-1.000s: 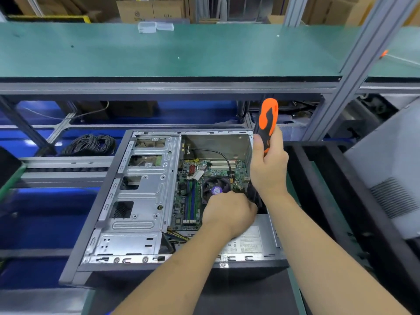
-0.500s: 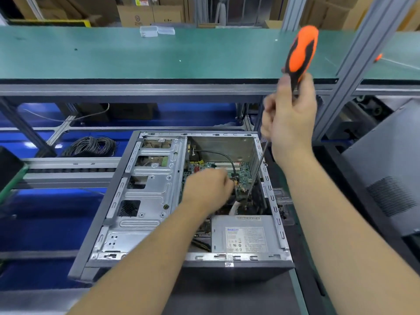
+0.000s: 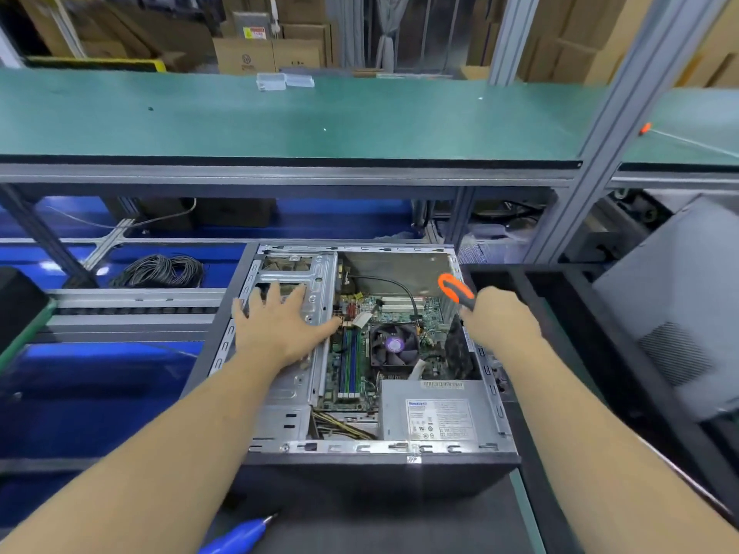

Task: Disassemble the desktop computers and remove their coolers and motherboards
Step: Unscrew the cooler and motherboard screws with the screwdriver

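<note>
— Down on the bench (image 3: 392, 513), where did things stand with the case (image 3: 360, 469)?

— It lay on its side, open to me. My left hand (image 3: 280, 327) rested flat on the drive cage (image 3: 296, 281), fingers spread and holding nothing. My right hand (image 3: 500, 319) had its grip clamped round the screwdriver (image 3: 456, 291) by the case's right wall; only the orange and black handle showed, so I could not tell where the tip was.

— And the parts you were after?

— Both in place. The cooler (image 3: 394, 345) sat on the board (image 3: 400, 309) with its fan up, memory sticks to its left, the supply (image 3: 436, 417) near me at the lower right. A black cable (image 3: 396, 285) arched over the board's far end.

— What could have gone wrong from there?

— Mostly the tip, I judged. With the shaft hidden behind my hand, a blind poke could have scratched the board or caught the fan blades. A slip off a cooler screw would have done the same. Lifting the cooler with its fan lead plugged in could have torn the header. And the yellow wires (image 3: 340, 427) beside the supply might have snagged the board on its way out. My left palm steadied the case, but the cage edges looked sharp.
</note>
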`<state>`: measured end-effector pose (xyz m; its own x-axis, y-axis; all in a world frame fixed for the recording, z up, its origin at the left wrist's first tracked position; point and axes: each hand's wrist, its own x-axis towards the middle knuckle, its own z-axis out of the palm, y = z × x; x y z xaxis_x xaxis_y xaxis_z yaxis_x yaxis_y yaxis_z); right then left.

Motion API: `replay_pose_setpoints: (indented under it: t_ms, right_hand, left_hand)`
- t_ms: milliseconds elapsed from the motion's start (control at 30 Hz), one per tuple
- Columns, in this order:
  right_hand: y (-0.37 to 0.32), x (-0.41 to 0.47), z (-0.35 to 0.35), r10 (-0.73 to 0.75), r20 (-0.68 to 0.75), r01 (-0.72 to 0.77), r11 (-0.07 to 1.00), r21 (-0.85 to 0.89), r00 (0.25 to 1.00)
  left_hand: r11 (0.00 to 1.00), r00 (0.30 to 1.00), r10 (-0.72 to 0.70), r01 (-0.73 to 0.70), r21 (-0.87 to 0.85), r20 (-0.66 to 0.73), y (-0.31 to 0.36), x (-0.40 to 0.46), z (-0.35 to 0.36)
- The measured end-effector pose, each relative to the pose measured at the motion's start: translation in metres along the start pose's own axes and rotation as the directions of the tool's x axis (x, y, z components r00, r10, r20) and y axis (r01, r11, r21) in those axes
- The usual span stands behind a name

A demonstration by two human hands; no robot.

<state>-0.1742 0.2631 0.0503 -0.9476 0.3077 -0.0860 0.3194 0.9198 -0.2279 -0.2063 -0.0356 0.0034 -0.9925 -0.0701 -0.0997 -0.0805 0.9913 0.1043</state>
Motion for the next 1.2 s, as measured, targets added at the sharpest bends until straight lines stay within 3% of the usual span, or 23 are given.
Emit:
replay_pose_setpoints:
  t_ms: [100, 467, 700, 900, 1067, 1200]
  right_hand:
    - [0.002, -0.003, 0.013, 0.0, 0.091, -0.007, 0.997, 0.072, 0.996]
    - [-0.007, 0.014, 0.022, 0.039, -0.026, -0.036, 0.995, 0.092, 0.999]
    - [-0.009, 0.037, 0.017, -0.084, -0.01, 0.084, 0.996, 0.025, 0.996]
    - [0.03, 0.037, 0.011, -0.101, 0.113, 0.067, 0.959, 0.277, 0.988]
    - [0.038, 0.02, 0.024, -0.129, 0.111, 0.111, 0.982, 0.154, 0.985]
    - [0.033, 0.022, 0.027, -0.114, 0.094, 0.096, 0.979, 0.178, 0.989]
  left_hand:
    - [0.998, 0.998, -0.053, 0.052, 0.028, 0.03, 0.001, 0.0, 0.004]
    - [0.991, 0.991, -0.135, 0.135, 0.001, -0.025, 0.021, -0.018, 0.011]
    - [0.971, 0.971, -0.237, 0.237, 0.006, 0.011, 0.036, -0.024, 0.002]
    - [0.993, 0.993, -0.083, 0.09, 0.077, -0.088, 0.012, -0.013, 0.0]
    - [0.998, 0.994, -0.017, 0.023, 0.051, -0.107, -0.021, -0.003, 0.008]
    - [0.997, 0.99, -0.009, 0.019, 0.07, -0.138, -0.025, -0.004, 0.016]
